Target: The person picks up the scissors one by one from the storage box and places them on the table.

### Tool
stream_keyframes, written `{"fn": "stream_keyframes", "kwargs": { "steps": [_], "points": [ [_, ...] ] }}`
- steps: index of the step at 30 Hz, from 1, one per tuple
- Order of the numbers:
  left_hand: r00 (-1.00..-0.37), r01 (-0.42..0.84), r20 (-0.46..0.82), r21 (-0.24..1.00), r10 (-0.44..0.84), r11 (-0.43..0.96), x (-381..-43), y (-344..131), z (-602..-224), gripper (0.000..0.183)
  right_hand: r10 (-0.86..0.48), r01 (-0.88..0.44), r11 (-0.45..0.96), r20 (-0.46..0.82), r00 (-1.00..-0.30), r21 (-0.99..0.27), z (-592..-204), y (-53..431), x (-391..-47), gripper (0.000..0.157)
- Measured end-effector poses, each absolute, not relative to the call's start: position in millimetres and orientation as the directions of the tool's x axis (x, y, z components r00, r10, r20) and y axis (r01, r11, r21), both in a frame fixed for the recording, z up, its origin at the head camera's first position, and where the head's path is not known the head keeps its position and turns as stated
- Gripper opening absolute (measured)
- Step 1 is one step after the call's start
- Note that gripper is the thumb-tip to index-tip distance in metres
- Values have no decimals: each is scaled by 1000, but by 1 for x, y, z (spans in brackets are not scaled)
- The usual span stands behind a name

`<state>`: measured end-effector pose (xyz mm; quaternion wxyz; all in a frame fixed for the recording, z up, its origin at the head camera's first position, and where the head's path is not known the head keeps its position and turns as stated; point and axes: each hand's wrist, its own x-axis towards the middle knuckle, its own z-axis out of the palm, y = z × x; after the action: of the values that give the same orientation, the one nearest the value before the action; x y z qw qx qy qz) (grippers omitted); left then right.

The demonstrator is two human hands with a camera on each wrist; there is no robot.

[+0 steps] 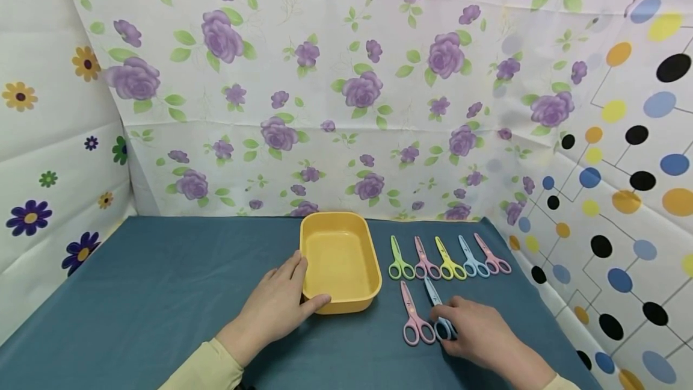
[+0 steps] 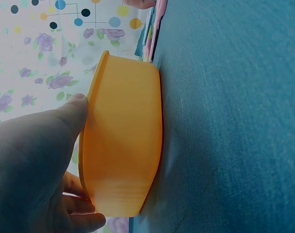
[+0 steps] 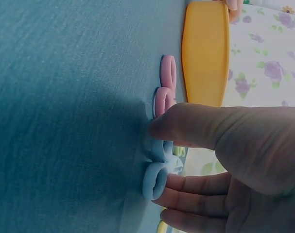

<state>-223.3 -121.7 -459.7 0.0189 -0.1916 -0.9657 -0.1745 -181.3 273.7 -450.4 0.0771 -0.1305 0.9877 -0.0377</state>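
Observation:
My left hand [image 1: 273, 309] rests at the near left corner of a yellow plastic tub [image 1: 351, 306]. Its fingers lie extended along the left side and its thumb touches the near rim, as the left wrist view also shows. With thumb and fingers at either side of the handle loops, my right hand [image 1: 482, 331] holds a pair of light blue scissors [image 1: 433, 291] at table level; the fingers partly cover the loops. Immediately left of it lies a pair of pink scissors [image 1: 409, 306]. In the right wrist view the blue loops [image 3: 154, 182] show between thumb and fingers.
Behind the right hand lies a row of several scissors: green [image 1: 397, 254], pink [image 1: 422, 251], yellow [image 1: 445, 256], blue [image 1: 468, 253] and pink [image 1: 487, 253]. A dark teal cloth [image 1: 178, 281] covers the table. Patterned sheets [image 1: 325, 77] enclose the back and sides.

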Motion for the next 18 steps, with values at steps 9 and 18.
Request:
{"fn": "stream_keyframes", "kwargs": {
  "steps": [9, 18],
  "points": [
    [-927, 372, 99, 336, 361, 865, -223, -121, -459, 103, -269, -257, 961, -134, -954, -101, -453, 275, -182, 37],
    [-929, 367, 92, 336, 357, 867, -223, -121, -459, 104, -275, -262, 959, -128, -953, -107, -453, 276, -181, 35]
  ]
}}
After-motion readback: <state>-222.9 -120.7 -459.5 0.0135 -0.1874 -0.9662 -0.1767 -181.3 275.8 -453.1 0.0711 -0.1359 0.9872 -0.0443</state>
